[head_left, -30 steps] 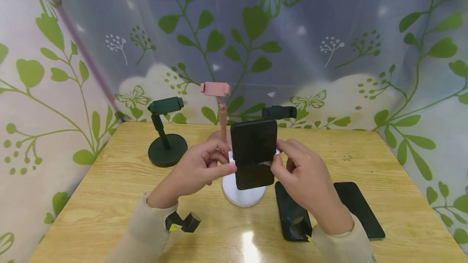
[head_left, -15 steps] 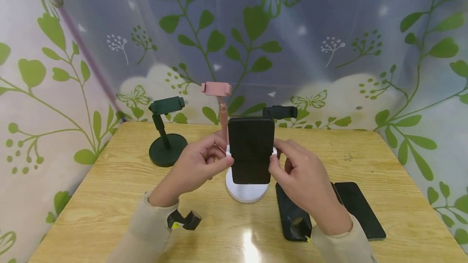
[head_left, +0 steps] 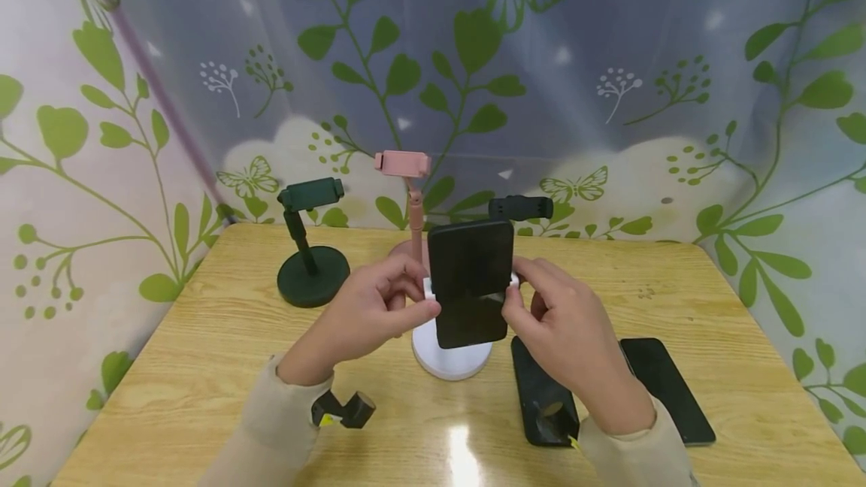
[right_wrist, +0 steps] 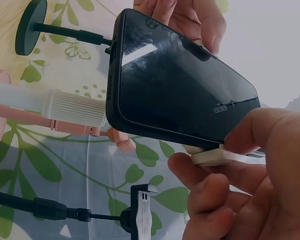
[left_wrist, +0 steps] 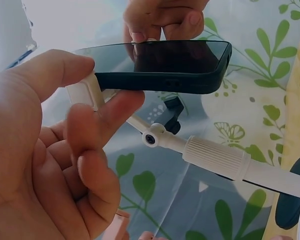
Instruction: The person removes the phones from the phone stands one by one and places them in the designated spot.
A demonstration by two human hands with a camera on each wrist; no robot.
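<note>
A black smartphone [head_left: 471, 261] sits upright, slightly tilted, in the clamp of a white phone stand [head_left: 452, 358]. My left hand [head_left: 368, 303] pinches the clamp's left end between thumb and fingers. On the opposite side my right hand [head_left: 564, 314] pinches the other clamp end [right_wrist: 212, 157]. The left wrist view shows the phone [left_wrist: 165, 82] edge-on, with the stand's ribbed white neck [left_wrist: 215, 156] behind it. Most of the clamp is hidden behind the phone.
Behind stand a dark green phone stand [head_left: 313, 276], a pink one [head_left: 404, 164] and a black one [head_left: 521, 207]. Two dark phones, one by my right wrist [head_left: 537, 397] and one farther right [head_left: 666, 389], lie flat on the wooden table [head_left: 203, 367]. A patterned cloth [head_left: 561, 119] hangs behind.
Half a second ago the phone faced me squarely; now it is turned and tilted again, much as it was one second ago. Both hands keep their hold on the clamp ends.
</note>
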